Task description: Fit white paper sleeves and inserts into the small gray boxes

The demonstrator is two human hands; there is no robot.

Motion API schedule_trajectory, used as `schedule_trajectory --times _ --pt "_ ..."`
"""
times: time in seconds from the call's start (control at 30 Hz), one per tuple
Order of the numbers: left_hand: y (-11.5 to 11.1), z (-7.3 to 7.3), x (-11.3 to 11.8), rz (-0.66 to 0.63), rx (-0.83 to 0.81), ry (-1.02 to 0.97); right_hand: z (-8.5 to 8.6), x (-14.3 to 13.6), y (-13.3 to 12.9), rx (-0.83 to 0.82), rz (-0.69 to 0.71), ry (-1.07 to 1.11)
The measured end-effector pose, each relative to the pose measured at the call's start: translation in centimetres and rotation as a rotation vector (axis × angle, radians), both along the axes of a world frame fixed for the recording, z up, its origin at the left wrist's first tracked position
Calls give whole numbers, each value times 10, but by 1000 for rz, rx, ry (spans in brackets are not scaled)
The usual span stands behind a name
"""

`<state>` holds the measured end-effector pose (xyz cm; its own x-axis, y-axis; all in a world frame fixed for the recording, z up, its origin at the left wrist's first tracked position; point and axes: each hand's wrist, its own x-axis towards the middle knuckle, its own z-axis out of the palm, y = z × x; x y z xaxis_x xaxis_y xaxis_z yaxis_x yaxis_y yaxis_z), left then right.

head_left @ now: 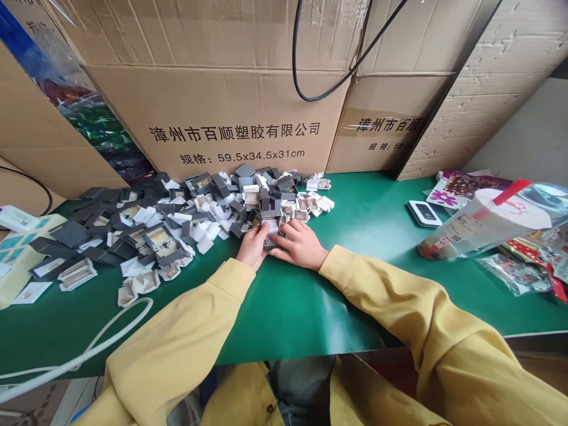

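Both my hands meet at the near right edge of a heap of small dark grey boxes (162, 241) and white folded card pieces. Between them is one small grey box (270, 207) with a white flap. My left hand (254, 245) is closed on its left side, thumb pressed on the white part. My right hand (302, 244) lies at the box's right side, its fingers bent onto the white flap. The fingers partly hide the box. Just beyond my right hand sit several white card inserts (306, 204).
Large cardboard cartons (213, 100) stand along the back, with a black cable (319, 97) hanging before them. A drink cup (470, 225), a small white device (423, 213) and snack packets (517, 275) lie at right. A white cable (110, 328) crosses the left front.
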<state>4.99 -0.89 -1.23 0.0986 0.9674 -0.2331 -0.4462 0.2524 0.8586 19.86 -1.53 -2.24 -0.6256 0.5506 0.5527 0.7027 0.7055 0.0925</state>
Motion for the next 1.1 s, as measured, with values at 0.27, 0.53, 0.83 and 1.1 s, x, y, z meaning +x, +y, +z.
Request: schedule_trajectory --times 0.27,0.53,0.83,1.1 --pt "-3 2 4 14 14 23 -3 2 4 -82 80 38" --pt "1 -1 4 136 9 -98 -3 -2 9 -49 118 49" --pt "2 -1 -2 113 49 -73 -4 27 13 -110 -171 476" --pt "2 2 -6 93 64 -30 -10 32 25 -293 -336 564"
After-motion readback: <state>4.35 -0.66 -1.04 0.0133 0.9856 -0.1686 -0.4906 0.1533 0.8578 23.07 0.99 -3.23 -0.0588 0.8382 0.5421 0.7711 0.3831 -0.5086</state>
